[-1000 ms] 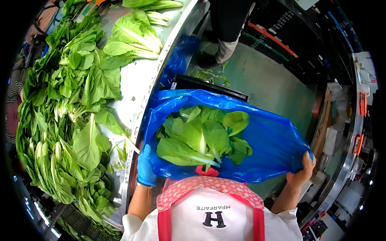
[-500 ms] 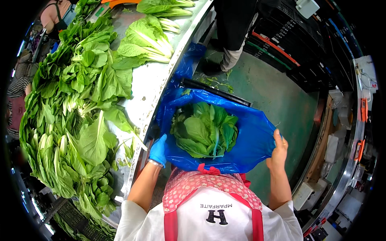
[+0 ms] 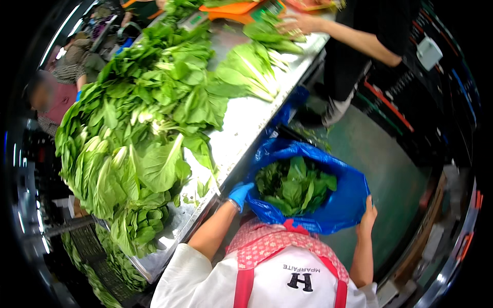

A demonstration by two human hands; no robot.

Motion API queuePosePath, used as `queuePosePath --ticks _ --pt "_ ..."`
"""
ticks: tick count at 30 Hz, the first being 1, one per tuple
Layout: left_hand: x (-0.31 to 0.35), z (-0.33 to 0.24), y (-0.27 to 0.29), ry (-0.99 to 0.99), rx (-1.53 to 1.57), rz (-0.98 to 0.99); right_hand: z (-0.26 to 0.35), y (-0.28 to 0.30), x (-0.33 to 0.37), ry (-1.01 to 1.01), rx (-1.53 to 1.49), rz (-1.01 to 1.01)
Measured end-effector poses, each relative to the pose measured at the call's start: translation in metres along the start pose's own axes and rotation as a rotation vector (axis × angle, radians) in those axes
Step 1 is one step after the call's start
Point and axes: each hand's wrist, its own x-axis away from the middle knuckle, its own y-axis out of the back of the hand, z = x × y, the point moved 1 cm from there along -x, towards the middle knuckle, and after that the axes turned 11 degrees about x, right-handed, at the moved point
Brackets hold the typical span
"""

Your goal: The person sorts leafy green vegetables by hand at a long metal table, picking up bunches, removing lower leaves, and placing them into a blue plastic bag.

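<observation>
A large blue plastic bag [image 3: 352,203] hangs wide-mouthed in front of me, with leafy greens [image 3: 298,187] lying inside it. My left hand [image 3: 240,194], in a blue glove, is closed on the bag's left rim beside the table edge. On the far right side, my bare right hand [image 3: 367,216] grips the opposite rim, its thumb up along the plastic. Between them the bag's mouth is stretched apart. The bottom of the bag is hidden under the greens.
A metal table [image 3: 246,115] runs along my left, bearing a big heap of leafy greens [image 3: 138,128] and a few separate bunches [image 3: 251,69]. At its far end a co-worker's hand [image 3: 298,24] touches greens near an orange tray [image 3: 231,11]. Black crates [image 3: 390,92] are stacked far right.
My view has swung, so the table and bag appear farther right. A co-worker's arm has come in over the far greens. Both my hands still hold the bag's rim.
</observation>
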Motion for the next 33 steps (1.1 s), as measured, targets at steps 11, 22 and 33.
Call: queuePosePath --ticks 11,22,33 --pt "0.104 0.043 0.042 -0.239 0.256 -0.104 0.014 0.018 -0.044 0.513 0.505 0.295" --pt "0.184 0.182 0.142 -0.122 0.236 -0.142 0.054 0.039 0.013 0.855 0.731 0.090" --pt "0.234 0.199 0.301 -0.544 -0.254 0.068 0.027 -0.105 0.244 1.179 0.850 0.566"
